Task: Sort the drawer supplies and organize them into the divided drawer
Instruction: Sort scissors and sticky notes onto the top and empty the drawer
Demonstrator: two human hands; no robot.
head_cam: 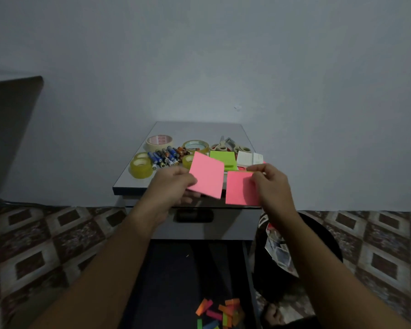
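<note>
Head view: our left hand has its fingers curled round the lower left corner of a pink pad, which sits tilted. Our right hand pinches the right edge of a second pink pad. Both pads hang just over the front edge of the worktop, side by side with a thin gap between them.

Behind them on the worktop we've got a green pad, some white paper, scissors, a pile of batteries, a masking tape roll, a clear tape roll and yellowish tape rolls. The drawer below looks closed, though it's pretty dark there. Loose coloured strips lie at the bottom of the view.
</note>
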